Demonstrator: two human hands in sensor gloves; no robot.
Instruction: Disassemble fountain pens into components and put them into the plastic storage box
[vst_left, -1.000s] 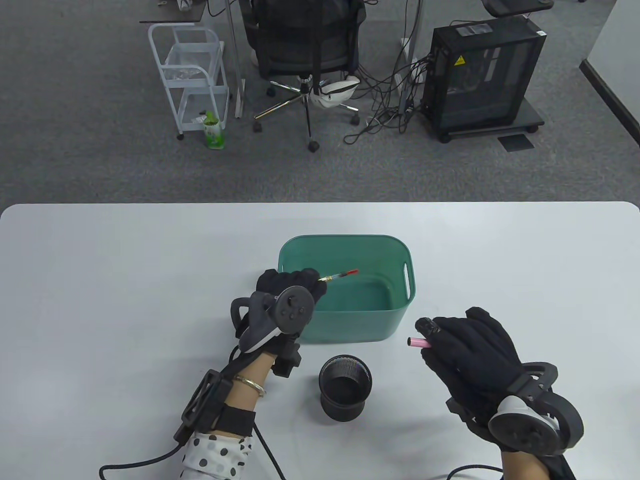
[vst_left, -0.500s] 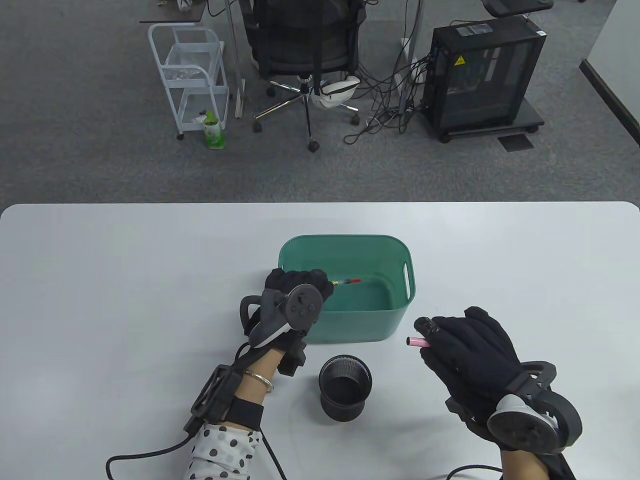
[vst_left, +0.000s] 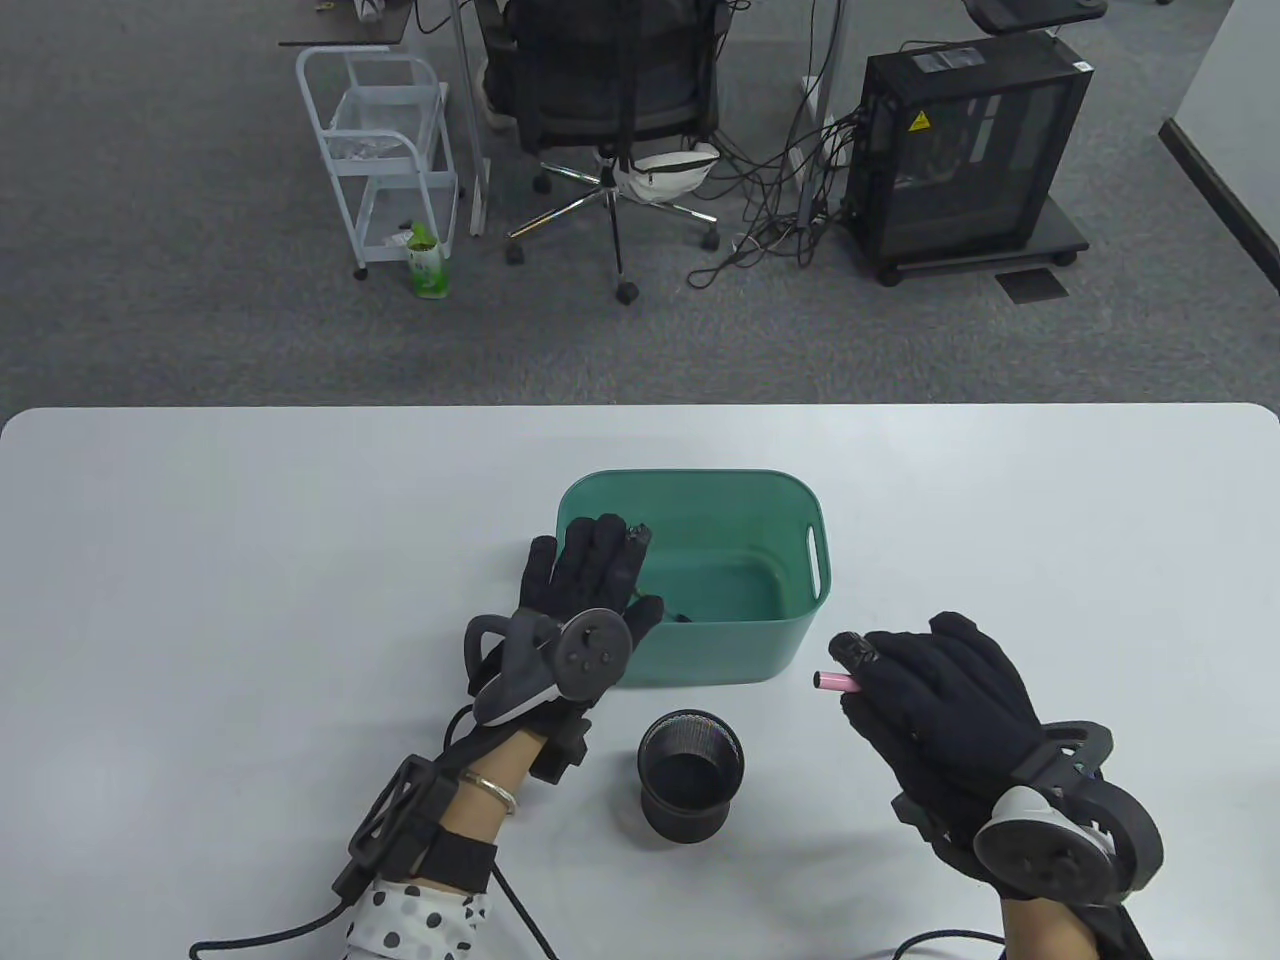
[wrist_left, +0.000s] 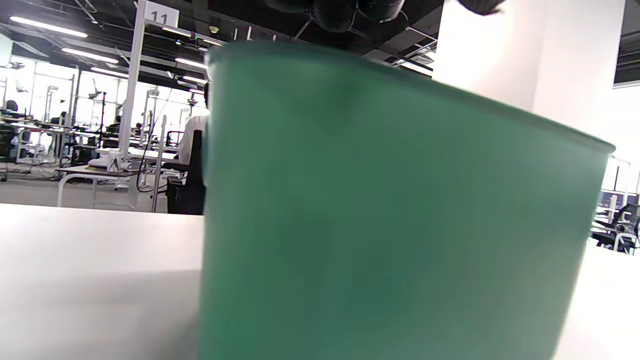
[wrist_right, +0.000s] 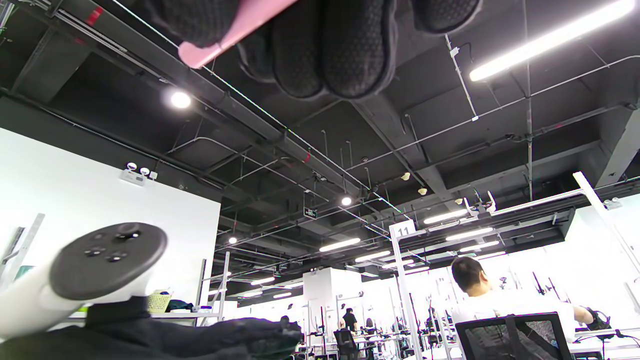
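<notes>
At center frame, my left hand (vst_left: 590, 580) spreads empty, fingers straight, over the green storage box (vst_left: 800, 610); lower right, my right hand (vst_left: 925, 700) grips a pink pen barrel (vst_left: 838, 683). A background sign reads "11" (wrist_left: 159, 17).

Near the middle of the table (vst_left: 250, 520) we find the storage box (vst_left: 700, 660), and a pen cup (vst_left: 690, 772) stands just near of it, apart from its near wall. Our left hand (vst_left: 585, 585) lies over the box's left rim, fingers reaching in above that corner. Our right hand (vst_left: 940, 700) sits to the right of box and cup, well clear of both, with a pen part (vst_left: 838, 683) sticking out leftward. Beyond the table's far edge stand a cart (vst_left: 385, 150) at left, a chair (vst_left: 610, 100) in the middle and a computer case (vst_left: 965, 150) at right.
</notes>
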